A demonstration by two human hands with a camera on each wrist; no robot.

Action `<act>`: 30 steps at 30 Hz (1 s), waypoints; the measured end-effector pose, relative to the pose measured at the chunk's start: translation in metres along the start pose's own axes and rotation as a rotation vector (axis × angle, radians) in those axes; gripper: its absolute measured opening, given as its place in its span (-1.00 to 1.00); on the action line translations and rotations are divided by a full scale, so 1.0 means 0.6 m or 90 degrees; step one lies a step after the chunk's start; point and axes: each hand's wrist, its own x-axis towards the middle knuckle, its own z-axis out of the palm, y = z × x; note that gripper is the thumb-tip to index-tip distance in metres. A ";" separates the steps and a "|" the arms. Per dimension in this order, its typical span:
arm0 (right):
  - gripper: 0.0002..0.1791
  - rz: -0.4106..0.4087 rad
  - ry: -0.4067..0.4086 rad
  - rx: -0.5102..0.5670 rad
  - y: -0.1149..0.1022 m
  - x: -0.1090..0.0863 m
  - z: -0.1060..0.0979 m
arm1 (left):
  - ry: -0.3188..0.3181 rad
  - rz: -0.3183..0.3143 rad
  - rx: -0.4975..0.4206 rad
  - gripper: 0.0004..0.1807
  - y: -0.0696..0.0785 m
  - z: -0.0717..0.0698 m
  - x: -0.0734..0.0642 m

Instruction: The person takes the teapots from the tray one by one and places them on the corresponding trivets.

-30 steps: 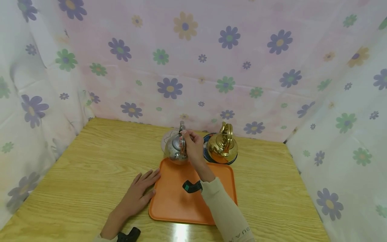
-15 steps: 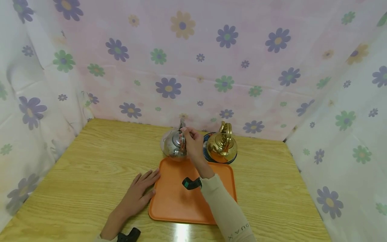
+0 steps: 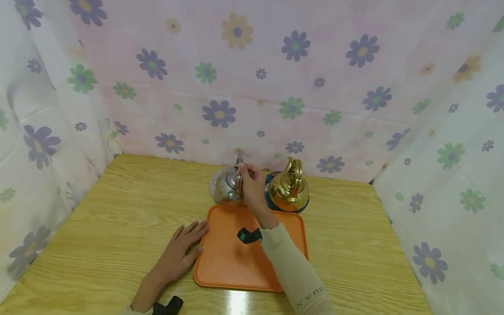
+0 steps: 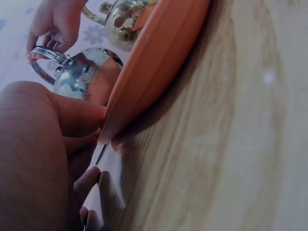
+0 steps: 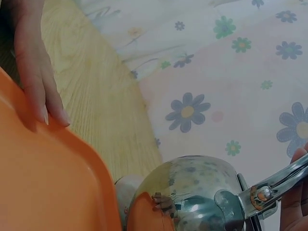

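In the head view my right hand (image 3: 253,186) grips the upright handle of a shiny silver kettle (image 3: 227,188) behind the orange tray. The right wrist view shows the fingers around the handle and the kettle body (image 5: 187,197) close to the tray's rim. Part of a pale round plate (image 3: 213,186) shows behind and left of the kettle; whether the kettle touches it I cannot tell. My left hand (image 3: 179,253) lies with straight fingers on the table, fingertips touching the left edge of the orange tray (image 3: 232,267).
Right of the silver kettle, a gold kettle (image 3: 289,192) stands on a dark blue plate (image 3: 268,199). A wood-grain table (image 3: 130,210) carries everything. Flower-print cloth (image 3: 177,105) hangs along its back and sides.
The silver kettle has moved slightly back, away from the tray, with the right hand on its handle. It also shifts a little right in the last half second. The left hand stays put.
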 end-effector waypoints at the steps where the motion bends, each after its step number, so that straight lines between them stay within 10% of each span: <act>1: -0.67 0.000 0.000 0.002 0.001 0.001 0.000 | 0.000 0.000 0.001 -0.45 0.000 0.000 0.000; 30: -0.71 -0.013 0.010 -0.005 0.026 0.011 0.008 | -0.007 -0.010 -0.004 -0.45 0.002 0.000 0.000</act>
